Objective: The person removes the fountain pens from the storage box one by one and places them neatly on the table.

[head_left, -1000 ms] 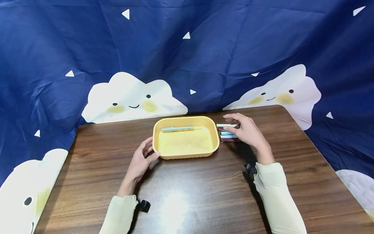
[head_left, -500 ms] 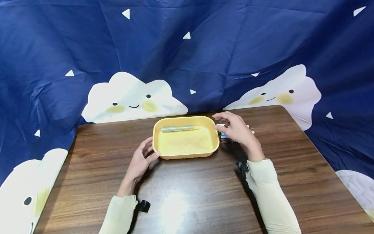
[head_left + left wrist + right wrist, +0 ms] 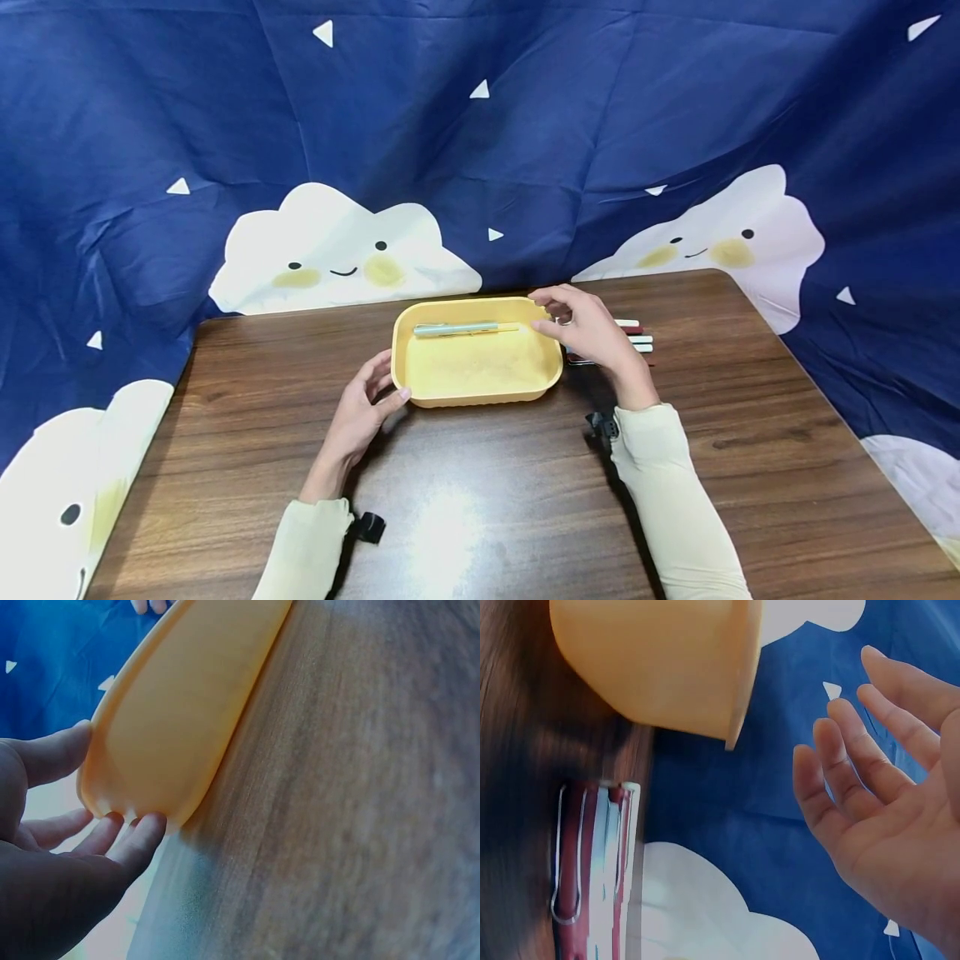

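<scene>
A shallow yellow plastic box point(image 3: 480, 400) stands on the table. Inside, near its back wall, lies a light blue pen point(image 3: 456, 330) with a thin yellow length at its right end. My left hand point(image 3: 363, 414) grips the box's front left corner; in the left wrist view its thumb is at the rim and its fingertips touch the outer wall. My right hand point(image 3: 588, 332) hovers over the box's right rim, fingers loosely bent and holding nothing. Under and beside it, several pens point(image 3: 592, 855) lie side by side, dark red, light blue and white, partly hidden in the head view.
The brown wooden table point(image 3: 510, 500) ends at the back against a dark blue cloth point(image 3: 450, 150) with white clouds and triangles. A bright light reflection lies on the tabletop in front of the box. Each wrist wears a small black camera.
My right hand has moved left from above the pens to the box's right rim, uncovering the pens' right ends. My left hand, the box and the blue pen have stayed in place.
</scene>
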A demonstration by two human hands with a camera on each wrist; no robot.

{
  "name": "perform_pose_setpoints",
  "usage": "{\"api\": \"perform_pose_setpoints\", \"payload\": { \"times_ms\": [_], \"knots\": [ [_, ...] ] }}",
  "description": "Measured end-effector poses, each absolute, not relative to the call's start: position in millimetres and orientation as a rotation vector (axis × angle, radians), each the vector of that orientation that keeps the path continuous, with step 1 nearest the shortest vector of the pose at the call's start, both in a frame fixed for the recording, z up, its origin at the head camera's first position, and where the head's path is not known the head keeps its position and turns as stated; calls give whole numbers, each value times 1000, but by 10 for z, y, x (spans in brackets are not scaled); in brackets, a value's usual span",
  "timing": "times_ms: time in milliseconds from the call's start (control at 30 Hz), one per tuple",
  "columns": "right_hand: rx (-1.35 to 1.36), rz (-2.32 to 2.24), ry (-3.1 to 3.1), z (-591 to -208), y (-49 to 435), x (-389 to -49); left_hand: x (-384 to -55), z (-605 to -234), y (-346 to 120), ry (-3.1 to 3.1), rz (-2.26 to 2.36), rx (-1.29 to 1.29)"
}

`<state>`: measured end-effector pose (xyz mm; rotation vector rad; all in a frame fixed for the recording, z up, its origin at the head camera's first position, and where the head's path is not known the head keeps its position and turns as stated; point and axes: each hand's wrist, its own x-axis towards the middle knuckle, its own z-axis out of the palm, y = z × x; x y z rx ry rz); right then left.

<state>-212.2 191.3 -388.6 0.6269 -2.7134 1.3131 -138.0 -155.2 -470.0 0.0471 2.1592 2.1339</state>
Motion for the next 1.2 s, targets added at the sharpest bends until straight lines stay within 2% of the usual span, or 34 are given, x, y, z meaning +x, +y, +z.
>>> {"api": "perform_pose_setpoints", "payload": {
  "times_ms": [1200],
  "knots": [
    [706,1190,-2810,-4116,1303,-2345,-1363,-4677,-1538,2142,2156,48]
  ]
}}
